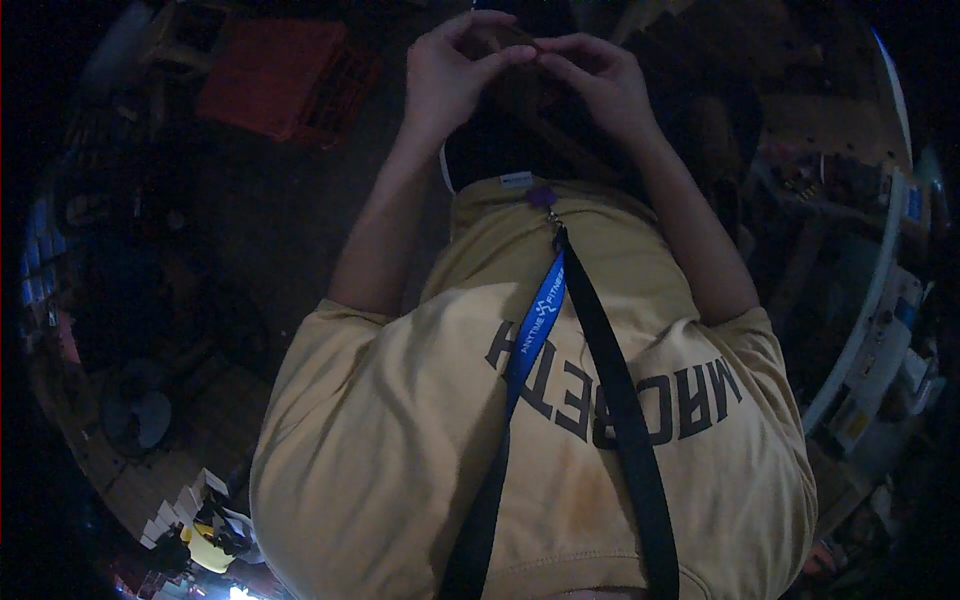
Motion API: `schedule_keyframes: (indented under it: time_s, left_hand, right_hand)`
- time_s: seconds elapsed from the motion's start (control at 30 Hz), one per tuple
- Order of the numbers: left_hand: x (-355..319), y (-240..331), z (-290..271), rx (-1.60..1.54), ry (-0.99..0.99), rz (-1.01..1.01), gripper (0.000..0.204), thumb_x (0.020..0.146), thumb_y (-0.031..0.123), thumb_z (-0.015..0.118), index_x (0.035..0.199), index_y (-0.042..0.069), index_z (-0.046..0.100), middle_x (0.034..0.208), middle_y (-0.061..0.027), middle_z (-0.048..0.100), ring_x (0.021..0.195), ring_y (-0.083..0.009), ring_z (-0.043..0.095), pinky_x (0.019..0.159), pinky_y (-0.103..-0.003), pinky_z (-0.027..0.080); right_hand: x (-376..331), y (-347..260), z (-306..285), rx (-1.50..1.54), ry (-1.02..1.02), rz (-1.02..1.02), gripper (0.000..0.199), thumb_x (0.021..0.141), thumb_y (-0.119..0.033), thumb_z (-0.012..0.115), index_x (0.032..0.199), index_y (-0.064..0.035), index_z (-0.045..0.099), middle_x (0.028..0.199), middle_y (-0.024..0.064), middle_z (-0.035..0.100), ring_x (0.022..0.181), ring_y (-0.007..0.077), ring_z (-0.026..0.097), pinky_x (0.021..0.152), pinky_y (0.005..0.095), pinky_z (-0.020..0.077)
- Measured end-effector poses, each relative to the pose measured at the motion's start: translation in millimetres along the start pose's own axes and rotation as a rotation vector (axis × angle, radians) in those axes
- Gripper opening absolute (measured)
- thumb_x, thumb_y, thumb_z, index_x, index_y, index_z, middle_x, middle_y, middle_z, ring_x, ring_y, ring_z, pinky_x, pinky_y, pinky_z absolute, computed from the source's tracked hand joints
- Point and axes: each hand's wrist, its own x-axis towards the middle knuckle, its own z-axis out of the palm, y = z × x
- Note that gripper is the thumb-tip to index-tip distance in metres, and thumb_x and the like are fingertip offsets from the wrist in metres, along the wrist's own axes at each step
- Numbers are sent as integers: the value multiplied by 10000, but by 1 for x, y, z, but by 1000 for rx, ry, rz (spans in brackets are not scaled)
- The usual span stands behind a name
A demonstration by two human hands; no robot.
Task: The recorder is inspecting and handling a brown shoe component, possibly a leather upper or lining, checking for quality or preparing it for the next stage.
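Observation:
At the top of the head view, my left hand (447, 68) and my right hand (606, 82) are raised in front of me with their fingertips almost meeting. Each has thumb and fingers pinched together. A small brownish piece (522, 40) shows between the fingertips; dim light hides its kind. My left index finger curls over above the thumb. Below the hands, dark clothing covers my lap. A blue and black lanyard (541, 318) hangs down my yellow shirt (400, 420), its clip near the hem.
A red plastic crate (272, 78) is on the dark floor at the far left. On the left side lies a round grey object (150, 418). To the right is a pale-edged shelf or bench (862, 330) with assorted items. Stacked light boxes (172, 515) stand at the lower left.

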Motion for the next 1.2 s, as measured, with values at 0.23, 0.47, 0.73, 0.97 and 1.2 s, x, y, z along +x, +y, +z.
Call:
schedule_keyframes:
  time_s: [0.23,0.47,0.73,0.97,1.2]
  left_hand:
    - [-2,-31,18,-236,29,78,367,896,160,807,1250,92,734,995,-35,787,948,-113,719,906,-282,551]
    - [0,-35,25,-340,15,82,369,885,157,818,1240,87,744,999,-34,779,952,-109,711,906,-287,554]
    - [0,-40,24,-452,26,56,380,888,138,815,1248,58,726,999,-40,776,977,-113,705,935,-283,538]
    - [3,-46,6,-593,-53,-19,322,932,142,757,1238,47,724,994,-58,776,974,-128,713,938,-281,532]
    - [0,-32,2,-397,-79,-21,327,919,125,768,1227,28,713,969,-69,770,930,-143,716,926,-290,541]
  right_hand:
    - [-2,-6,1,-20,20,31,216,951,-131,757,1149,-46,757,1129,68,762,1064,133,685,980,300,535]
    - [0,3,1,19,88,-118,223,945,-130,763,1155,-56,759,1131,65,763,1059,140,690,979,304,538]
    - [-1,1,3,-48,47,-17,273,916,-169,797,1170,-71,768,1151,65,766,1048,130,700,953,301,545]
    - [-3,-6,8,-251,78,-196,246,917,-152,783,1154,-85,777,1098,41,765,977,128,707,874,286,560]
    - [-3,-12,11,-366,47,-296,214,906,-141,784,1114,-89,780,1034,65,730,931,152,712,854,289,564]
